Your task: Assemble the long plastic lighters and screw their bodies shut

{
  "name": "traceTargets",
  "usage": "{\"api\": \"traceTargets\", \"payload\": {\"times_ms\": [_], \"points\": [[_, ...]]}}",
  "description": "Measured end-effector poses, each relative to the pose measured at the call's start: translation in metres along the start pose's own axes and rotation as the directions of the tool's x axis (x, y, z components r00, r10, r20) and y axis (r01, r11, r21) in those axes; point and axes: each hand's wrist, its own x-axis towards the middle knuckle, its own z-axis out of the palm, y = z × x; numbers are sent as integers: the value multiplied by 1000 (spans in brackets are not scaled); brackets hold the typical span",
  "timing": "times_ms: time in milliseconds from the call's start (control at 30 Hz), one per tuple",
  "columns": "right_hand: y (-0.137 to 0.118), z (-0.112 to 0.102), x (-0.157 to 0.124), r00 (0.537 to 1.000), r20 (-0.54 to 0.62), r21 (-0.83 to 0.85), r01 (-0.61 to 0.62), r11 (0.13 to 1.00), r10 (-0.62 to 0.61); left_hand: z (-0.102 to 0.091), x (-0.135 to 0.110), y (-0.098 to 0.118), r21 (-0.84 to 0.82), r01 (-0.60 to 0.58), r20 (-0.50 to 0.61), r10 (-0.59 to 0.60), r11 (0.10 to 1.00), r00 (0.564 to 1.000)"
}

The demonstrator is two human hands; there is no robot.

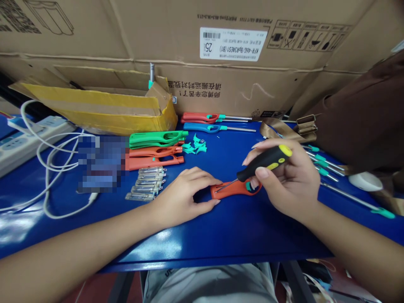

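Note:
My left hand (181, 195) rests on the table and pinches the end of an orange lighter casing (227, 191) between thumb and fingers. In my right hand (292, 181) is a black and yellow screwdriver (263, 163), tilted, its thin shaft reaching down to the left end of the casing. Turquoise plastic shows near the casing's finger loop, partly behind my right hand. Just left of my left hand lies a row of clear lighter fuel tanks (145, 183). Beyond them are stacked orange casings (154, 162) and green casings (158, 139), with small turquoise triggers (196, 145) beside them.
Red lighters (202, 118) and a blue lighter (202, 127) with metal tubes lie at the back. A yellow-taped carton (126, 109) stands back left, near a power strip (34, 134) and white cables. Right are metal tubes (350, 195), a strap (284, 130) and a brown bag (356, 105).

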Motion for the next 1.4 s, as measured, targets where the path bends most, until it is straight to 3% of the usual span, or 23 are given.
{"api": "traceTargets", "payload": {"times_ms": [500, 733, 900, 1167, 1333, 1400], "points": [[3, 0, 1, 992, 69, -43, 105, 994, -102, 0, 0, 0, 10, 7, 18, -7, 1000, 1000], [6, -4, 4, 947, 97, -120, 317, 941, -307, 1, 1, 1, 15, 3, 17, -4, 1000, 1000], [4, -10, 1, 951, 190, -166, 276, 947, -244, 0, 0, 1, 18, 5, 12, -5, 1000, 1000], [7, -15, 3, 893, 169, -433, 448, 782, -418, -1, 0, 0, 10, 8, 15, -8, 1000, 1000], [3, -17, 2, 918, 256, -324, 378, 867, -304, 1, 0, 0, 13, 4, 12, -4, 1000, 1000], [2, -15, 3, 900, 297, -287, 403, 869, -320, 1, -1, -1, 18, 16, 16, -16, 1000, 1000]]}}
